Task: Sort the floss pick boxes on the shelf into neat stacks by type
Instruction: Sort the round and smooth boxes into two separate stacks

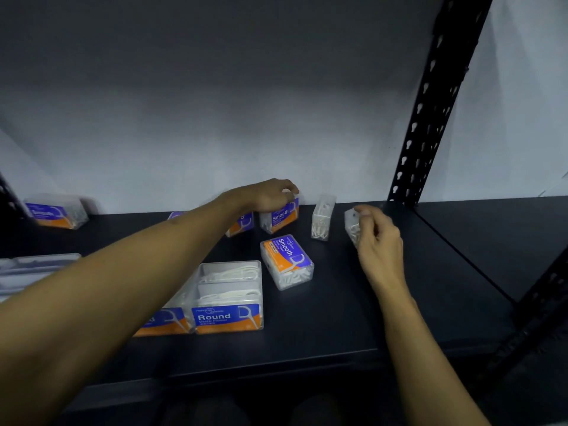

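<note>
Clear floss pick boxes with blue and orange labels lie scattered on the black shelf (pixel 353 302). My left hand (pixel 270 193) reaches to the back wall and grips the top of an upright "Smooth" box (pixel 281 218); another box (pixel 242 226) stands just left of it, partly hidden by my wrist. My right hand (pixel 379 238) curls its fingers around a small clear box (pixel 352 227) further right. Between the hands stands a narrow clear box (pixel 321 219). A "Smooth" box (pixel 287 261) lies flat mid-shelf. A "Round" box (pixel 229 298) stands near the front, with another (pixel 166 321) beside it under my forearm.
A further "Smooth" box (pixel 57 212) sits at the far back left. Pale clear boxes (pixel 33 269) lie at the left edge. A black perforated upright (pixel 430 103) rises at the right, beyond which a second shelf panel (pixel 491 241) continues. A white wall (pixel 215 133) closes the back.
</note>
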`<action>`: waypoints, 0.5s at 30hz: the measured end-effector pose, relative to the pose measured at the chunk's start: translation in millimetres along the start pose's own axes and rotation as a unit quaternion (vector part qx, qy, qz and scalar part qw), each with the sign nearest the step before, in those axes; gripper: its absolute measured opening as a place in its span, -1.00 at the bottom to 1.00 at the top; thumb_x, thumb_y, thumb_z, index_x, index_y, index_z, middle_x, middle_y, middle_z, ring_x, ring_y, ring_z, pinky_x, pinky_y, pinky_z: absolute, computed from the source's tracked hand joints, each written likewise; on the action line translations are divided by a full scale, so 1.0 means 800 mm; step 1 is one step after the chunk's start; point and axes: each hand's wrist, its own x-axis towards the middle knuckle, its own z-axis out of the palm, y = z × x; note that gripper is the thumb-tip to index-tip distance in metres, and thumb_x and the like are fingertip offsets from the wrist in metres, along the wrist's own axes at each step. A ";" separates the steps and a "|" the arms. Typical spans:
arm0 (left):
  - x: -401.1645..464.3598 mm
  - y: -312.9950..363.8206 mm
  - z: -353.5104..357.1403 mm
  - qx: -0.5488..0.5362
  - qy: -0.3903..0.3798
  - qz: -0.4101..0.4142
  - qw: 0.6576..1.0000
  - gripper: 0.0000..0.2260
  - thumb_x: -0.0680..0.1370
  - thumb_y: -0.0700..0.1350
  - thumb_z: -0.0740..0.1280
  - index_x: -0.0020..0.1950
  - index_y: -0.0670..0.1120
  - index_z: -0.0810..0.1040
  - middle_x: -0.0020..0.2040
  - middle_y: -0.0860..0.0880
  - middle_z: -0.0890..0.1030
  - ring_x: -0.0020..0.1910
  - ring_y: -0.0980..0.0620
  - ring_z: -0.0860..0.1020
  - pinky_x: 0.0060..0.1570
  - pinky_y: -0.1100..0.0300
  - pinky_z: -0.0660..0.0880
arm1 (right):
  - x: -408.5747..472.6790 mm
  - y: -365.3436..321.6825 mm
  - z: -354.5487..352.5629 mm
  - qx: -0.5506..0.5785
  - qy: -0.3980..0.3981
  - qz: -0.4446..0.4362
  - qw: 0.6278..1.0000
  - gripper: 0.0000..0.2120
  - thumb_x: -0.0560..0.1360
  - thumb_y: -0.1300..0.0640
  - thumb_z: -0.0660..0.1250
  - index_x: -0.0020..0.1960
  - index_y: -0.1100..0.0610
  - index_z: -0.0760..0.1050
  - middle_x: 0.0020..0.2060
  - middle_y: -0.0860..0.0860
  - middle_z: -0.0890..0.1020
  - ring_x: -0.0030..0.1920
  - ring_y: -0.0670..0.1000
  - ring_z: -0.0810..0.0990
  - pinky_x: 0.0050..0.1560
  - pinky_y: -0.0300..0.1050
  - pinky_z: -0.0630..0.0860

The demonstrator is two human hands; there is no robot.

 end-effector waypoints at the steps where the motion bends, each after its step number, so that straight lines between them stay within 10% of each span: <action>1: 0.001 -0.002 0.003 0.008 0.001 0.004 1.000 -0.64 0.69 -0.03 0.14 0.49 0.00 0.30 0.49 -0.13 0.37 0.38 -0.15 0.43 0.07 0.12 0.44 | 0.000 0.001 0.000 0.017 -0.001 0.006 1.000 -0.80 0.60 -0.04 0.28 0.17 -0.04 0.58 0.19 -0.05 0.52 0.16 -0.08 0.54 0.04 -0.42 0.39; 10: 0.000 -0.003 0.012 0.017 -0.021 0.011 1.000 -0.65 0.67 -0.07 0.19 0.45 0.07 0.26 0.46 -0.15 0.38 0.32 -0.15 0.45 0.10 0.07 0.47 | 0.010 0.005 -0.007 0.251 0.050 0.147 0.956 -0.71 0.46 0.24 0.48 0.13 0.19 0.49 -0.04 0.13 0.67 -0.05 0.14 0.72 -0.16 0.11 0.68; 15: -0.003 0.004 0.005 0.015 -0.045 0.011 0.999 -0.64 0.66 -0.14 0.22 0.44 0.06 0.28 0.43 -0.15 0.39 0.31 -0.15 0.46 0.06 0.10 0.50 | 0.010 0.006 -0.008 0.183 0.060 0.109 0.975 -0.77 0.40 0.29 0.49 -0.02 0.11 0.50 -0.15 0.02 0.64 -0.14 -0.01 0.63 -0.09 -0.18 0.58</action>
